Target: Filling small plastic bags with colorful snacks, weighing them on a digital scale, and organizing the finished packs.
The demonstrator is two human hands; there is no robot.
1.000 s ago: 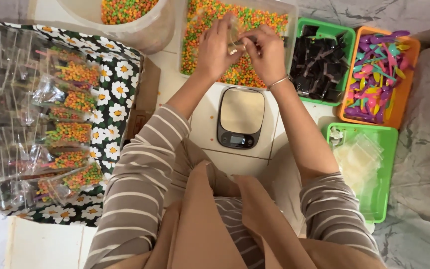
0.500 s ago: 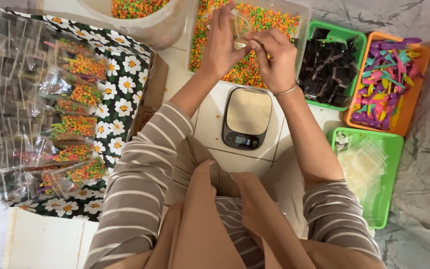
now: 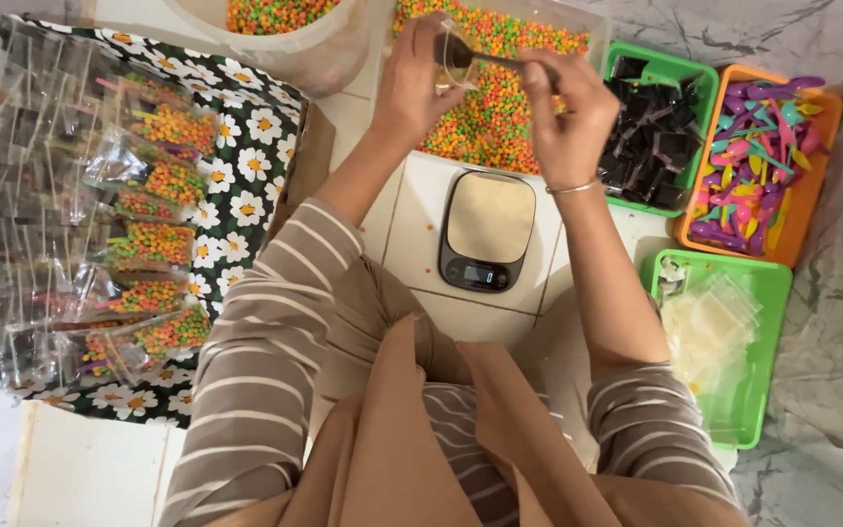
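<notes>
My left hand [image 3: 420, 76] holds a small clear plastic bag [image 3: 453, 44] upright over a clear tub of orange, green and yellow cereal bits [image 3: 500, 93]. My right hand [image 3: 570, 112] grips the handle of a dark scoop [image 3: 470, 54] whose bowl sits at the bag's mouth. Both hands hover above the tub, just beyond a small digital kitchen scale [image 3: 486, 232] with nothing on its pan.
A daisy-print tray [image 3: 256, 166] on the left holds several filled clear bags [image 3: 153, 244]. A round bucket of cereal [image 3: 285, 29] stands at the back. To the right are a green basket of dark packets [image 3: 658, 127], an orange basket of coloured spoons [image 3: 758, 161] and a green basket of empty bags [image 3: 724, 342].
Both hands have stayed together over the tub. The scoop has come up to the bag's mouth. The view has shifted slightly.
</notes>
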